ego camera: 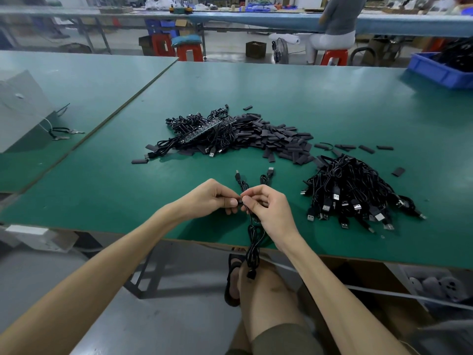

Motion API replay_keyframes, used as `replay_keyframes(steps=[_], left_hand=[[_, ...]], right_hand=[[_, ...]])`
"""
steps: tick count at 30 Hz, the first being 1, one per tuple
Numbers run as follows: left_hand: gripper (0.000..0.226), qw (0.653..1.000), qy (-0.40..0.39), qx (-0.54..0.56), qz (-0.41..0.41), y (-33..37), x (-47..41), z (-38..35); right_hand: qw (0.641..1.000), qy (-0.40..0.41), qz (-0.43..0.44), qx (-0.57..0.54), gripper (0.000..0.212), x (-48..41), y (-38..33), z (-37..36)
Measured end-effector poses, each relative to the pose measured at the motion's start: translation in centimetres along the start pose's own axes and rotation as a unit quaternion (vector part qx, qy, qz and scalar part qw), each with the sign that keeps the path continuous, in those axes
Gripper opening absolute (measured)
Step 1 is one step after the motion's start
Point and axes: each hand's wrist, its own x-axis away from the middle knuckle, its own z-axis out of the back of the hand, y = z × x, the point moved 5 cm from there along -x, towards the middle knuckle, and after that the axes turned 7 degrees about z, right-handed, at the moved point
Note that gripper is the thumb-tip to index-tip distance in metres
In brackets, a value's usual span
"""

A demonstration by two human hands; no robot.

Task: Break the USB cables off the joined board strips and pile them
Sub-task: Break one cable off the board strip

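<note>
Left hand [213, 197] and right hand [266, 204] each pinch a short board strip [240, 201] above the near edge of the table [102, 180]; its USB cables [253, 242] hang over that edge. The cable pile [353, 190] lies to the right (plug markings too small to read), with the unbroken strips [204, 133] farther back.

No text, label, brand or number can be read on anything in view.

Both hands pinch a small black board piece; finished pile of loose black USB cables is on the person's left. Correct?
No: head view shows the pile of loose black USB cables on the person's right. Left hand and right hand do pinch the small black board piece.
</note>
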Motion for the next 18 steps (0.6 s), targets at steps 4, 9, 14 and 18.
replay_keyframes(steps=[4,9,14,18], left_hand=[[0.022,0.991,0.050,0.117,0.031,-0.9,0.5,0.4],[0.030,0.948,0.135,0.272,0.091,-1.6,0.4,0.5],[0.026,0.920,0.174,0.327,0.127,-1.0,0.2,0.0],[0.018,0.919,0.219,0.309,0.113,-0.2,0.2,-0.6]], right_hand=[[0.997,0.022,-0.013,-0.073,0.006,0.1,0.1,0.4],[0.993,0.026,-0.013,-0.117,0.009,0.2,0.0,0.5],[0.994,0.012,-0.017,-0.104,0.012,0.3,0.0,0.3],[0.996,0.014,-0.026,-0.088,0.015,0.3,0.1,0.3]])
